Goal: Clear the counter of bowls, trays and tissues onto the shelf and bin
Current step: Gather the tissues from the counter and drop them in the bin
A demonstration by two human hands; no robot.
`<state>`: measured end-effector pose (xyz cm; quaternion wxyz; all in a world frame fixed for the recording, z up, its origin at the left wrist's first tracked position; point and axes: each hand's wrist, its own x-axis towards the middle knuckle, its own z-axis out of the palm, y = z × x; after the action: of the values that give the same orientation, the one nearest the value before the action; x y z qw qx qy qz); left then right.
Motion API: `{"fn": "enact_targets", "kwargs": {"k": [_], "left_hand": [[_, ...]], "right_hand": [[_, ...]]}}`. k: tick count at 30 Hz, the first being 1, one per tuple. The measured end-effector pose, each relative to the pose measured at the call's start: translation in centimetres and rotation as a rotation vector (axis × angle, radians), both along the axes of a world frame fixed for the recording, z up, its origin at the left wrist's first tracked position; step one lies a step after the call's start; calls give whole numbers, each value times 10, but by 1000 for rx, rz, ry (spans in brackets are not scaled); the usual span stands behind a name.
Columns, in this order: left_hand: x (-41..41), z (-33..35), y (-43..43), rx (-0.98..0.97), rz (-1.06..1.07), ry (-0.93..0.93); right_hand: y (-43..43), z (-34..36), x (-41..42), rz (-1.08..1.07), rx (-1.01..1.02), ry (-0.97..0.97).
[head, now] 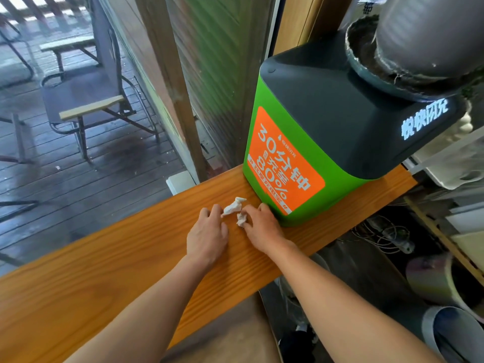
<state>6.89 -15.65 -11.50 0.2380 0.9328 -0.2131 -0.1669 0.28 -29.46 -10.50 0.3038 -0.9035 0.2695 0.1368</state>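
Two crumpled white tissues lie on the orange wooden counter (104, 279). The longer tissue (234, 206) sits at the fingertips of my left hand (207, 237), which pinch its near end. A smaller tissue wad (241, 219) is held under the fingers of my right hand (262, 229). Both hands rest on the counter, close together, just in front of the green box. No bowls or trays show on the counter.
A green and black charging box (327, 132) with an orange label stands on the counter right beside my right hand. A grey pot (419, 43) sits on top of it. Bins and buckets (450, 331) stand below right. Beyond the glass is a chair (86, 95).
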Motion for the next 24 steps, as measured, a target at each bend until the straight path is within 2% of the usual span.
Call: {"fn": "enact_targets", "kwargs": {"k": [7, 12, 16, 21, 24], "left_hand": [[16, -6, -36, 30, -123, -54], [20, -12, -28, -13, -110, -20], [23, -10, -18, -42, -68, 8], [30, -11, -14, 83, -90, -42], [29, -10, -17, 85, -91, -34]], "right_hand": [[4, -10, -12, 18, -47, -64], [2, -10, -21, -8, -93, -25], [1, -7, -26, -45, -37, -3], [2, -11, -31, -1, -62, -18], [1, -12, -35, 9, -77, -61]]}}
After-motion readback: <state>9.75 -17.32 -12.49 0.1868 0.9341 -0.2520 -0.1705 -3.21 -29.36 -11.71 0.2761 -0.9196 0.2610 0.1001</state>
